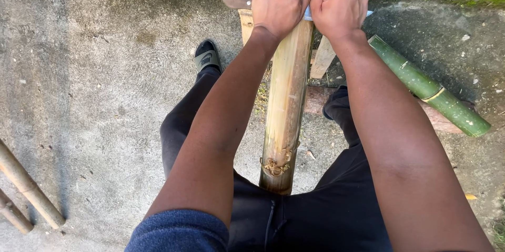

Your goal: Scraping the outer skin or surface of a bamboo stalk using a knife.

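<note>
Pole: the pale bamboo pole [286,99] runs up the middle of the frame, its near end butted at your lap in the lower centre, its far end leaving the top edge.
Long axis: near vertical in the picture, leaning slightly right toward the top.
Blade: a knife [238,2] lies across the pole at the top centre, crosswise to that axis; its brown handle end sticks out to the left, a sliver of metal shows on the right.
Left hand: your left hand [279,7] is fisted on the knife just left of the pole, knuckles up.
Right hand: your right hand [339,10] is fisted on the knife's other side, just right of the pole; the two fists nearly touch over it.
Nearer hand: neither; both sit level, one on each flank.
Beside it: a green bamboo piece [428,88] lies slanted at the right, apart from the pole; your sandal [206,56] rests on the concrete floor [94,73] to the left.
</note>
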